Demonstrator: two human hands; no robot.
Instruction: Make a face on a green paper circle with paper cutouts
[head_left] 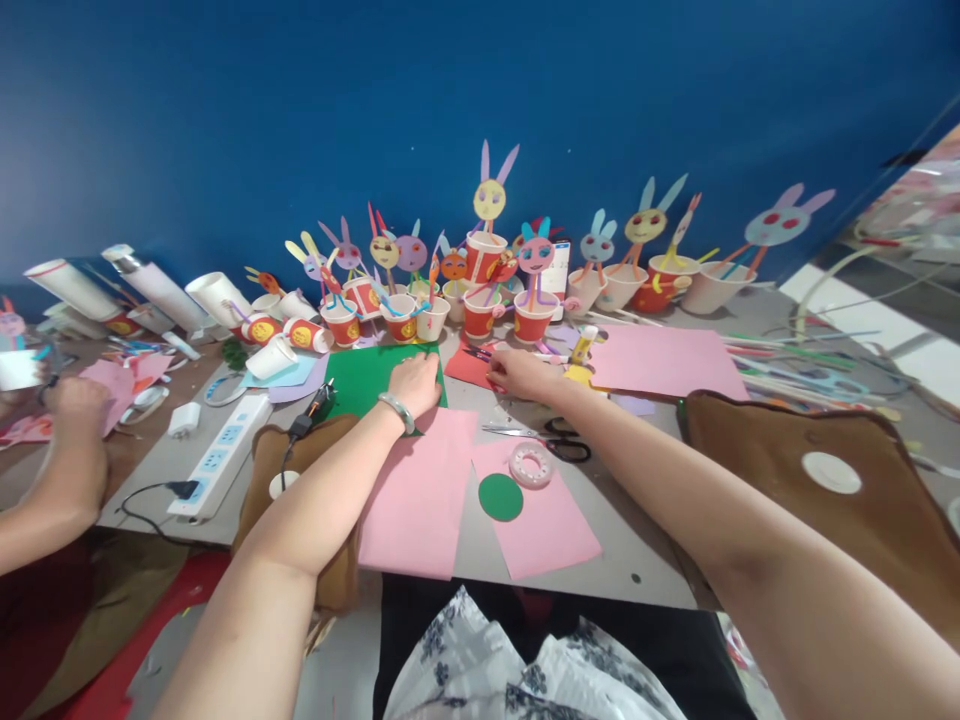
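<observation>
My left hand (415, 385), with a pale bangle at the wrist, rests knuckles-up on the right edge of a green paper sheet (360, 380); its fingers curl under. My right hand (521, 373) reaches over a red paper piece (469, 368) and its fingers pinch around something small and pink that I cannot make out. Nearer me lie two pink sheets (420, 495), a green paper circle (500, 497), a tape roll (530, 464) and black-handled scissors (559, 440).
Rows of red and white paper cups with paper bunny figures (489, 200) stand along the blue wall. A glue stick (583, 345), a large pink sheet (664, 360), a power strip (221, 452), brown bags (825, 470) and another person's arm (56, 470) at left surround the work area.
</observation>
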